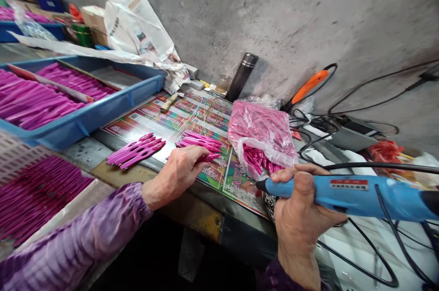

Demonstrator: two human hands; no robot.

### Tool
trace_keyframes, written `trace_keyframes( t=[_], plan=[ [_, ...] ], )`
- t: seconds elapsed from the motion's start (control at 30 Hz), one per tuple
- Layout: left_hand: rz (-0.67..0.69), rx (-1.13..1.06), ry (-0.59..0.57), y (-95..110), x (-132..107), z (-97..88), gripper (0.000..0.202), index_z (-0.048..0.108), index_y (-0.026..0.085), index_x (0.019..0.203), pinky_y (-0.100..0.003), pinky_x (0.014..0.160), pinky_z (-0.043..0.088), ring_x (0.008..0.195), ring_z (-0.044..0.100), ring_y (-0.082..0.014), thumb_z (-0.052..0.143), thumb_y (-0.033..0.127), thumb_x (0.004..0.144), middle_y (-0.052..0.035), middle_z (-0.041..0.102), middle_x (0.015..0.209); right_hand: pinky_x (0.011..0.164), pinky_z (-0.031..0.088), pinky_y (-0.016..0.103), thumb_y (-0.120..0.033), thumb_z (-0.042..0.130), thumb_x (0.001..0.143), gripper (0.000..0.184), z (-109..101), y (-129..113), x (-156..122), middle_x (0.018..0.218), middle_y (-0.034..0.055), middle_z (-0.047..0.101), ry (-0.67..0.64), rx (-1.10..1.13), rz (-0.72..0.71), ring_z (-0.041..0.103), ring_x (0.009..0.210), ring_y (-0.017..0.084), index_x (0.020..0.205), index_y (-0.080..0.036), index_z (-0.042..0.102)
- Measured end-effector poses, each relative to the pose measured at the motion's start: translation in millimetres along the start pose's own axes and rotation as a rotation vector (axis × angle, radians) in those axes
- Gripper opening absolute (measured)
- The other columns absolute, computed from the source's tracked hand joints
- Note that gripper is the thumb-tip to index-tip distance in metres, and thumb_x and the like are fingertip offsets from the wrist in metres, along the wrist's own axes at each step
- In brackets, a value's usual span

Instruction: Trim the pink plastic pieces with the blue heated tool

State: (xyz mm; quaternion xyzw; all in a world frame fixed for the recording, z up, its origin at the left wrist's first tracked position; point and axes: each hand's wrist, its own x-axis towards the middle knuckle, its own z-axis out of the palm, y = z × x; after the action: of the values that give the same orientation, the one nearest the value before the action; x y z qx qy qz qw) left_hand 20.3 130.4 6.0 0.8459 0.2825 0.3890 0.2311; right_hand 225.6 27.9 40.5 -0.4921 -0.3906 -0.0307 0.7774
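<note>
My right hand is wrapped round a blue corded power tool whose dark tip points left over the bench edge. My left hand rests on the printed sheet, fingers curled onto a pink plastic piece at the near end of a small pile of pink pieces. A second pile of pink pieces lies to the left of that hand. A clear bag of small pink parts sits between the two hands, a little further back.
A blue tray of magenta sticks stands at the left, with more magenta sticks below it. A black flask, an orange-handled tool, tangled black cables and crumpled newspaper line the concrete wall.
</note>
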Motion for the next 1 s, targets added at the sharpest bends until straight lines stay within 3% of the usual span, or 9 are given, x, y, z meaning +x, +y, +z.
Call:
trace_keyframes(
  t=[0.27,0.43,0.63,0.83,1.0],
  plan=[
    [-0.062,-0.112,-0.050,7.6,-10.0,0.1,0.009,0.075,0.017,0.097,-0.024,0.068,0.048,0.077,0.070,-0.0147,0.073,0.013,0.089,-0.0011,0.077,0.086,0.062,0.050,0.035,-0.042,0.080,0.081,0.031,5.3,5.5,2.5,0.066,-0.0035,0.060,0.013,0.052,0.007,0.059,0.054,0.015,0.077,-0.019,0.060],
    [-0.066,-0.166,-0.079,17.3,-15.2,-0.2,0.011,0.076,0.019,0.099,-0.022,0.068,0.048,0.072,0.067,-0.0119,0.068,0.014,0.093,0.0012,0.075,0.083,0.062,0.051,0.034,-0.043,0.078,0.081,0.031,1.4,-3.3,-1.2,0.063,-0.0054,0.057,0.003,0.110,0.062,0.056,0.054,0.014,0.085,-0.019,0.059],
    [0.033,-0.074,-0.089,26.0,-27.4,9.0,0.011,0.072,0.019,0.093,-0.023,0.065,0.046,0.071,0.064,-0.0124,0.063,0.014,0.094,-0.0003,0.069,0.080,0.063,0.049,0.032,-0.041,0.070,0.087,0.024,-4.7,-22.7,-13.0,0.069,-0.0038,0.054,-0.036,0.160,0.185,0.054,0.059,0.014,0.087,-0.019,0.060],
    [0.163,0.116,-0.143,36.6,-47.0,21.8,0.019,0.066,0.018,0.089,-0.025,0.063,0.046,0.072,0.062,-0.0140,0.050,0.014,0.099,-0.0027,0.067,0.084,0.066,0.049,0.033,-0.059,0.066,0.088,0.038,-9.5,-40.7,-22.7,0.068,-0.0033,0.050,-0.098,0.196,0.302,0.052,0.063,0.015,0.087,-0.022,0.059],
    [0.276,0.275,-0.086,40.8,-53.9,25.8,0.026,0.060,0.019,0.082,-0.028,0.057,0.040,0.062,0.052,-0.0144,0.044,0.015,0.102,-0.0008,0.060,0.074,0.069,0.052,0.035,-0.075,0.064,0.082,0.052,-8.1,-57.1,-25.3,0.066,-0.0036,0.049,-0.117,0.195,0.391,0.050,0.064,0.015,0.082,-0.023,0.059]
  ],
)
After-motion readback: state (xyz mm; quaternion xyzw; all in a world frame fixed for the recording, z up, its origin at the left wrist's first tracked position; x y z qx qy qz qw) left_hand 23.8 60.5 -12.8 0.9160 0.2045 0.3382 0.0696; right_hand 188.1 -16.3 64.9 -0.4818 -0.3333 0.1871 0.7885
